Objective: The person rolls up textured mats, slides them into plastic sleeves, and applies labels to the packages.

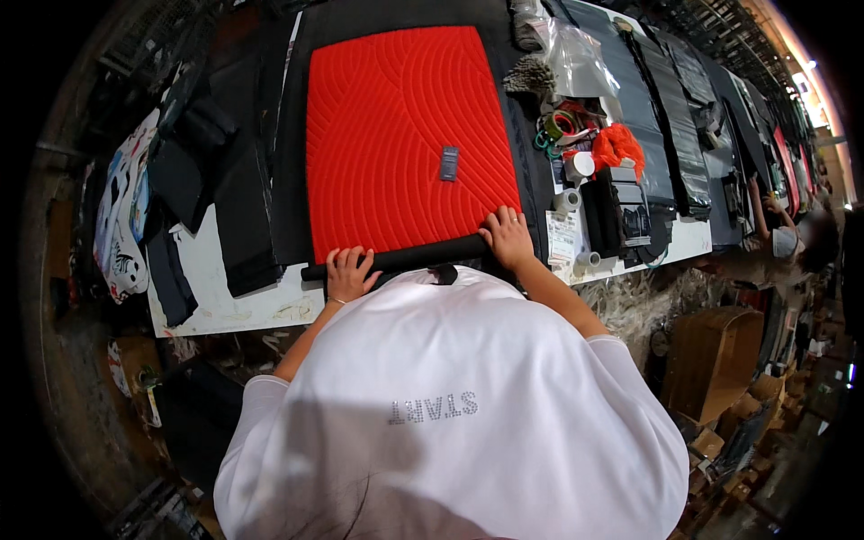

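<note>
A red mat [405, 135] with raised curving lines lies flat on the table, with a small dark label [448, 164] on its right half. Its near edge is turned into a black roll [414, 256] that runs across in front of me. My left hand [351, 274] curls its fingers over the left end of this roll. At the right end, my right hand [509, 237] grips the roll in the same way, fingertips on the red surface. Both thumbs are partly hidden.
Dark folded sheets [243, 180] lie left of the mat on the white table [238, 310]. On the right are tape rolls [567, 200], an orange-red bag [619, 146], clear plastic [576, 58] and stacked black packages [628, 207]. Another person [792, 238] works farther right, near a brown carton [711, 360].
</note>
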{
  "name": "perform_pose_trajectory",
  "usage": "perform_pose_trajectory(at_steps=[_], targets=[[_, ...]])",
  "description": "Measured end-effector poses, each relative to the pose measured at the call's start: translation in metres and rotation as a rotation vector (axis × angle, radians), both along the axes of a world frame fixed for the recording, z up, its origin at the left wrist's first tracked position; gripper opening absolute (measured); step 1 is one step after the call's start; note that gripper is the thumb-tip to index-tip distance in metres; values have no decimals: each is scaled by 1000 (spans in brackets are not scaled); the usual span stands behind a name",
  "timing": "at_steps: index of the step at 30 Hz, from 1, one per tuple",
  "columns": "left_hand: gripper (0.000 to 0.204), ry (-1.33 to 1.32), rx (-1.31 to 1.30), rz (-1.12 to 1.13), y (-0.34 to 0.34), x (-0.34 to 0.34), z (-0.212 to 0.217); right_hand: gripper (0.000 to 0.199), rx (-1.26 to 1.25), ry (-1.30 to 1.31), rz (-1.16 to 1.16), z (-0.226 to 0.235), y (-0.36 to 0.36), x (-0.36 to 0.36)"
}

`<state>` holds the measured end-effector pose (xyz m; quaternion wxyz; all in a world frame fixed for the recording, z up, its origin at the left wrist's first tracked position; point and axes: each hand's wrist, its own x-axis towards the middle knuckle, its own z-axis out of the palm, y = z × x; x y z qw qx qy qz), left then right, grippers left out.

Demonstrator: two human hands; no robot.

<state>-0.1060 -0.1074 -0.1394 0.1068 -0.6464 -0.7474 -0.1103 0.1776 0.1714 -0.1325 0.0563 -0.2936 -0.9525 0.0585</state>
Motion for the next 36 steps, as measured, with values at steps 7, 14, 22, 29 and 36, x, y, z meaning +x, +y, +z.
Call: perform_pose_trajectory(at_steps=[7,14,22,29,36], targets=[[38,-236,-74,-148,28,-41,-1,25,42,51,40,-3,1,-7],[28,-515,-330,5,63,-64,27,34,32,106,-31,15,-9,-25],[26,-182,-37,66,94,-22,4,32,76,74,-154,7,51,-81],[20,-305,-199,78,154,-76,26,40,129,297,-97,13,23,-96],[57,-254,-14,169,175,-29,14,43,102,100,-193,12,109,-170]])
